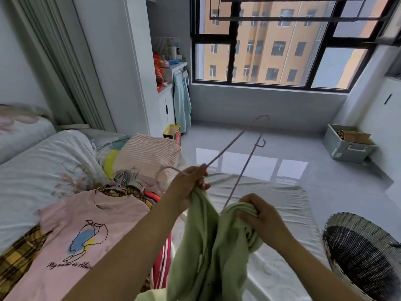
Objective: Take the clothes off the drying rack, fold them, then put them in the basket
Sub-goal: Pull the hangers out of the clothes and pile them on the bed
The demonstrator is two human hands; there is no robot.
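1. The left hand (191,181) is gripping the green garment (208,246) together with one arm of the pink hanger (238,148). The right hand (260,216) is clutching a bunched fold of the same garment, which is hanging between both hands above the bed (271,192).
2. By my judgement, the hanger is being worked out of the garment, and folding is not yet begun on it.
3. Beside the left arm, a pink T-shirt (82,235) and a plaid garment (19,253) are lying heaped on hangers, waiting. 1 striped top (147,153) beyond them is looking folded.
4. The basket (347,216) at the right is showing no clothes in its visible part, and the drying rack (293,18) overhead is showing none either.
5. The T-shirt is reading "My name is Alic…", with the arm cutting off the ending.
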